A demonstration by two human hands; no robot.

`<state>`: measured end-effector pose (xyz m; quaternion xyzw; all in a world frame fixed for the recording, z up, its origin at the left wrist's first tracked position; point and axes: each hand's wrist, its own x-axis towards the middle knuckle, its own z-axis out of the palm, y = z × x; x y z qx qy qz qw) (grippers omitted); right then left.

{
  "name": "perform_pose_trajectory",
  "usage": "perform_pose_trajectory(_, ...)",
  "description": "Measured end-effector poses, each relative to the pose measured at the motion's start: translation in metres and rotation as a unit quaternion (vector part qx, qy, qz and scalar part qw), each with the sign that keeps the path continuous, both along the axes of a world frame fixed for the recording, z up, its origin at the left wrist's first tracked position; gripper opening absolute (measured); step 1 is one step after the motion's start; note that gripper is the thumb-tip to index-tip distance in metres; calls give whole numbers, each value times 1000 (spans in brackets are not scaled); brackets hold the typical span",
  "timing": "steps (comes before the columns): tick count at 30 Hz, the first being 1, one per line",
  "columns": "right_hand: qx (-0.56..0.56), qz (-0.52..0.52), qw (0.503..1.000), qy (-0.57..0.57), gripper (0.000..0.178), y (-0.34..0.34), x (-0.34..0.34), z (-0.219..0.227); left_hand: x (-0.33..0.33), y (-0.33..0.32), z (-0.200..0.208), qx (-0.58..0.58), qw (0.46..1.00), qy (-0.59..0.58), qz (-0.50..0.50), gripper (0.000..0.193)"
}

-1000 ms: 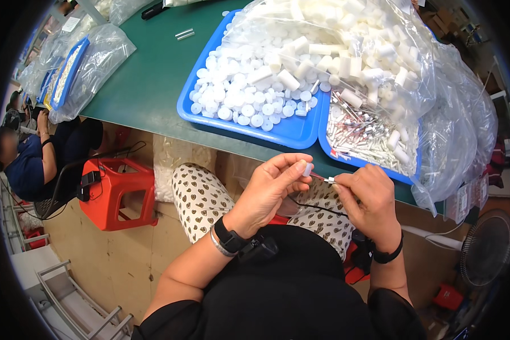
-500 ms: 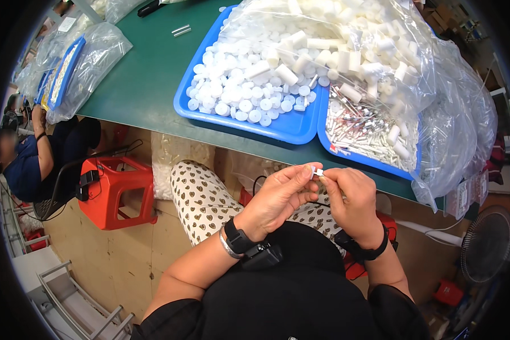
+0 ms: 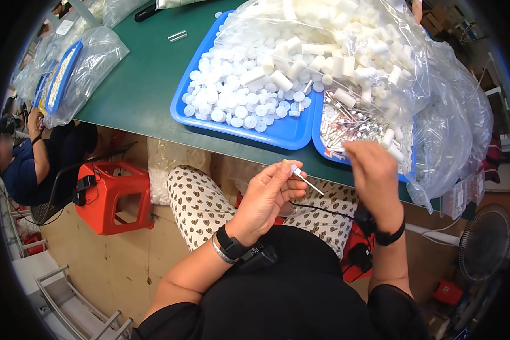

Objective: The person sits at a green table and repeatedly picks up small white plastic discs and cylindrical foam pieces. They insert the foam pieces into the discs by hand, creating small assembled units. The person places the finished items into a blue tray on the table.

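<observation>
My left hand point(image 3: 275, 187) pinches a small white plastic piece with a thin pale rod point(image 3: 311, 185) sticking out of it, down and to the right, above my lap. My right hand point(image 3: 374, 173) is at the near edge of the right blue tray point(image 3: 409, 178), its fingertips over the heap of thin metal pins point(image 3: 345, 126). That hand is blurred, and whether its fingers hold a pin is hidden. Beside it, the left blue tray point(image 3: 255, 139) is heaped with translucent white discs point(image 3: 241, 112).
White plastic cylinders point(image 3: 345, 62) and clear plastic bags point(image 3: 453, 113) cover the trays' far side. Two small clear tubes point(image 3: 177, 36) lie on the green table point(image 3: 136, 90). A red stool point(image 3: 116, 195) and a fan point(image 3: 484, 243) stand nearby. Another person point(image 3: 31, 158) sits at left.
My right hand has left the small white piece and moved right and up to the pin tray. My left hand still holds the piece, whose rod now shows.
</observation>
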<state>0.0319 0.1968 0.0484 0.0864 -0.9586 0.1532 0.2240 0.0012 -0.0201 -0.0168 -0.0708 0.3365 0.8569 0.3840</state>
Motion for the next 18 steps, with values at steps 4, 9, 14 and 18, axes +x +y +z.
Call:
perform_pose_trajectory(4, 124, 25, 988, -90, 13, 24, -12, 4, 1, 1, 1, 7, 1000, -4, -20, 38)
perform_pose_trajectory(9, 146, 54, 984, -89, 7, 28, -23, 0, 3, 5, 1, -11, 1000, 3, -15, 36)
perform_pose_trajectory(14, 132, 81, 983, -94, 6, 35, -26, -4, 1, 7, 3, -12, 1000, 23, 0, 36)
perform_pose_trajectory(18, -5, 60, 996, -71, 8, 32, -21, -7, 0, 6, 5, -18, 999, 22, 13, 36)
